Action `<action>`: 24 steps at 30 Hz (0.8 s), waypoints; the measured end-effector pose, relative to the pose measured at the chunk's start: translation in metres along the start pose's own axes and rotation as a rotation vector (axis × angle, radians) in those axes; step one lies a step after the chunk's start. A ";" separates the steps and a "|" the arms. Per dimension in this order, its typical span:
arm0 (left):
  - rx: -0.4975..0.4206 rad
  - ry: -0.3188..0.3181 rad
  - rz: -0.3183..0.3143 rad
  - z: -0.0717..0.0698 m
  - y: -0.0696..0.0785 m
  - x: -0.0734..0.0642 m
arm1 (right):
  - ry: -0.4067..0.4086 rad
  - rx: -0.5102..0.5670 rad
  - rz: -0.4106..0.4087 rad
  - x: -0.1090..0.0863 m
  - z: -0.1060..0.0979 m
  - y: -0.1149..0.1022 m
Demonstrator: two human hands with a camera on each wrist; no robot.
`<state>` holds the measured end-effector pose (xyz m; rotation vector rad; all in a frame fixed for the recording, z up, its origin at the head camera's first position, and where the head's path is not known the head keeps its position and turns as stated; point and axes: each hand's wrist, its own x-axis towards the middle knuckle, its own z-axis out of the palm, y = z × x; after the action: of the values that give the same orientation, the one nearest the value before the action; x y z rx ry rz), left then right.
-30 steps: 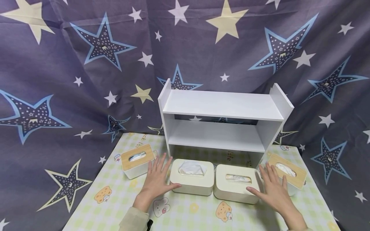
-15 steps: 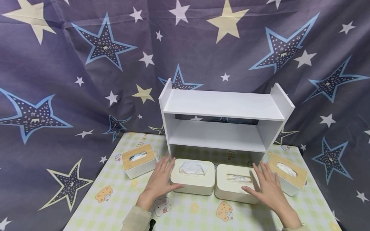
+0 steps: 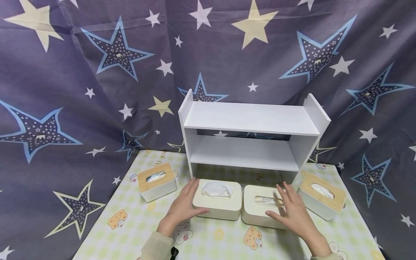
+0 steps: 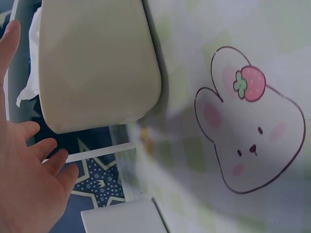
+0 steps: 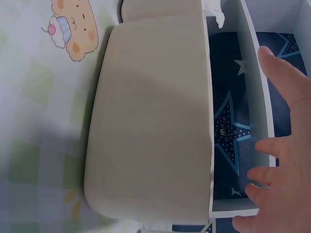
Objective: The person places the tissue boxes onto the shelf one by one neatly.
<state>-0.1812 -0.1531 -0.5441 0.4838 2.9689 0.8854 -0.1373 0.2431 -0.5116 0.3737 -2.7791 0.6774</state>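
Two cream tissue boxes stand side by side on the tablecloth. White tissue pokes out of the left cream tissue box [image 3: 218, 212]; the right cream tissue box [image 3: 256, 217] shows a printed packet through its slot. My left hand [image 3: 182, 206] is at the left end of the left box, fingers extended and thumb by its front; whether it touches, I cannot tell. In the left wrist view that box [image 4: 97, 63] fills the upper part. My right hand [image 3: 295, 215] hovers over the right end of the right box, fingers spread, covering that end; the right wrist view shows the box's side [image 5: 150, 111].
Behind the boxes stands a white two-tier shelf [image 3: 243, 152]. A smaller wood-lidded tissue box [image 3: 159, 188] is left of my left hand, another wood-lidded tissue box [image 3: 339, 198] right of my right hand. A starry curtain [image 3: 214, 54] hangs behind the table.
My right hand has moved left, from beside the right wood-lidded box to over the right cream box. My left hand has shifted slightly right, closer to the left cream box. The boxes stay put.
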 end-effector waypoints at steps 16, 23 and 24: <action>-0.158 -0.032 -0.037 0.014 -0.007 0.009 | -0.009 0.073 -0.044 0.007 0.014 -0.023; -0.189 0.008 -0.053 0.018 -0.011 0.012 | -0.068 0.131 -0.029 0.010 0.019 -0.038; -0.198 0.019 -0.059 0.018 -0.012 0.012 | -0.074 0.142 -0.027 0.011 0.020 -0.040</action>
<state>-0.1941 -0.1489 -0.5648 0.3813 2.8540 1.1674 -0.1387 0.1971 -0.5085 0.4727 -2.7978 0.8746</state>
